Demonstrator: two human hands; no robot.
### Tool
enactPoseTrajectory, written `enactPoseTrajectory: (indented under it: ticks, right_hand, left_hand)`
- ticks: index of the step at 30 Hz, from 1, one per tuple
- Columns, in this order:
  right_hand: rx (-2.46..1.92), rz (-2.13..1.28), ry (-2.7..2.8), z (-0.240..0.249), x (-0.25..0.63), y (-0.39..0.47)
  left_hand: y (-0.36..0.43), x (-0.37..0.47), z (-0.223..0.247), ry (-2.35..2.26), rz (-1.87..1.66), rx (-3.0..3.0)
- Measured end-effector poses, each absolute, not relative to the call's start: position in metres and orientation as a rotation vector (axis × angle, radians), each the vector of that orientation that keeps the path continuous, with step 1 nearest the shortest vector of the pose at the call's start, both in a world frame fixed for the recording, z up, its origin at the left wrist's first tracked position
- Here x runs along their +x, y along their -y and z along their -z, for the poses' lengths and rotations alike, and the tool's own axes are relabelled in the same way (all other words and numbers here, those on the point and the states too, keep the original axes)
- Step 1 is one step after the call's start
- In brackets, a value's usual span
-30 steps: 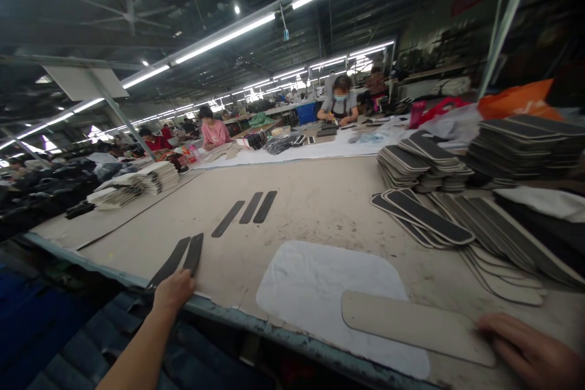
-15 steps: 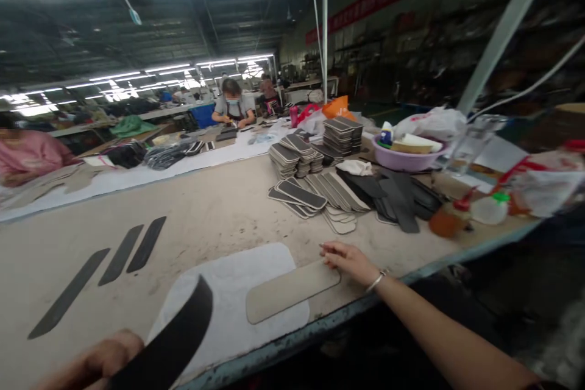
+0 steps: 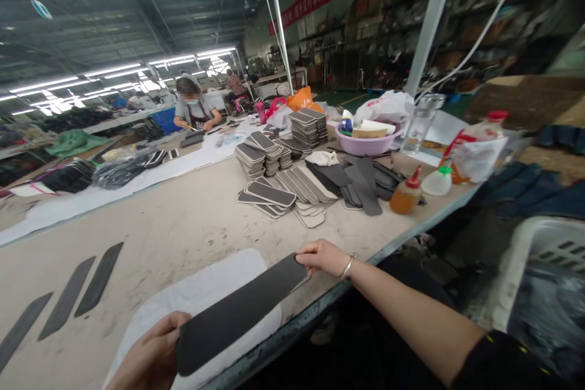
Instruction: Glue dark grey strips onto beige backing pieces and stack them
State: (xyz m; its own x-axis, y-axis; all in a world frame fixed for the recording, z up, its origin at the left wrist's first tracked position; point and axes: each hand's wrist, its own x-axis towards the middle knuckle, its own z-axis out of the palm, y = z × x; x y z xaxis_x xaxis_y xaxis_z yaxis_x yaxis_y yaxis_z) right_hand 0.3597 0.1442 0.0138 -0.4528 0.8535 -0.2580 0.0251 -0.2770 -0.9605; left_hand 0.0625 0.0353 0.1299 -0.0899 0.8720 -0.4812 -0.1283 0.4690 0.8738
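The left hand (image 3: 155, 344) was clamped on the near end of a dark strip (image 3: 237, 311), and the right hand (image 3: 326, 258) had its fingers closed on the far end. The strip stretched between the two hands, its dark face up, above a white sheet (image 3: 196, 289) on the desk (image 3: 178, 219). Just below the right hand, the edge of a pale piece (image 3: 300, 284) showed under the strip; whether that hand gripped it too, I could not tell. The step in hand seemed to be laying the strip over the pale piece. The next move, I judged, called for matching ends and edges before pressing flat. Three loose strips (image 3: 67, 298) lay left of the left hand, and stacked pieces (image 3: 262, 195) lay beyond the right hand.
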Motion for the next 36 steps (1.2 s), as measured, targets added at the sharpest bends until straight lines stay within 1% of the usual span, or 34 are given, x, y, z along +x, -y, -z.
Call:
enactPoseTrajectory:
  ticks: [4, 9, 13, 23, 36]
  right_hand:
    - [-1.333, -1.528, 1.456, -0.011, 0.363, -0.153]
    - [-1.519, -1.279, 1.572, -0.005, 0.361, -0.156]
    - [-1.631, -1.113, 1.685, 0.002, 0.356, -0.154]
    - [-1.748, -0.913, 1.902, 0.009, 0.348, -0.155]
    - [-1.713, -0.854, 2.052, 0.004, 0.349, -0.154]
  left_hand:
    - [-0.047, 0.052, -0.104, -1.495, -0.968, 0.898]
    - [-0.065, 0.036, -0.058, -1.726, -0.767, 1.168]
    - [-0.074, 0.034, -0.038, -1.851, -0.634, 1.246]
    - [-0.075, 0.016, -0.009, -1.954, -0.379, 1.456]
    - [-0.072, 0.018, -0.006, -1.833, -0.537, 1.256]
